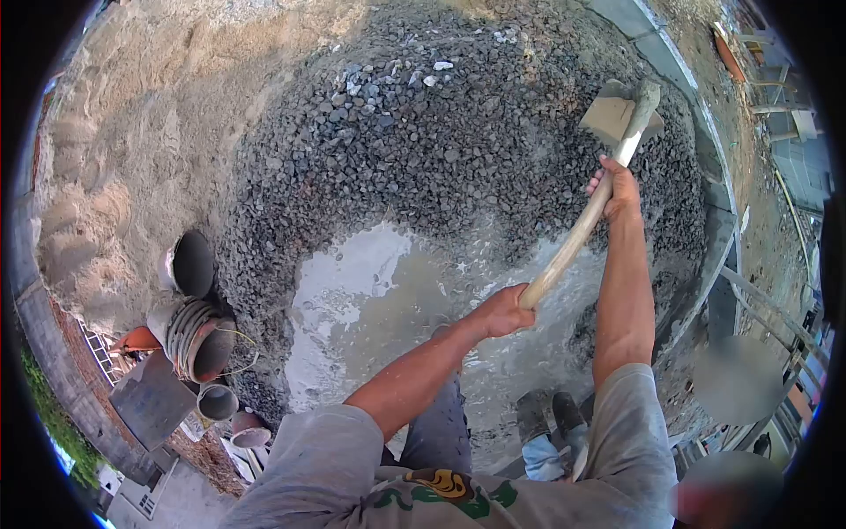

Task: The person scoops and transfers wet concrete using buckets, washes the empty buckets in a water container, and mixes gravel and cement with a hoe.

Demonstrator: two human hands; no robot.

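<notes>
A hoe (571,245) with a pale wooden handle slants up and to the right, gripped by both hands. Around the handle's near end, my left hand (506,311) is closed. Farther along, below the blade, my right hand (621,187) wraps the handle. The grey-smeared hoe blade (606,117) is over the dark gravel (449,145) at the upper right. Below the handle spreads wet grey cement slurry (388,304), bordered by the gravel.
Sand (150,115) lies to the left. A single bucket (191,263), stacked buckets (198,339) and smaller pails (218,402) stand at the left edge. Dark boots (533,419) show near my legs. A low block wall (705,132) curves along the right. Blurred patches hide parts at the lower right.
</notes>
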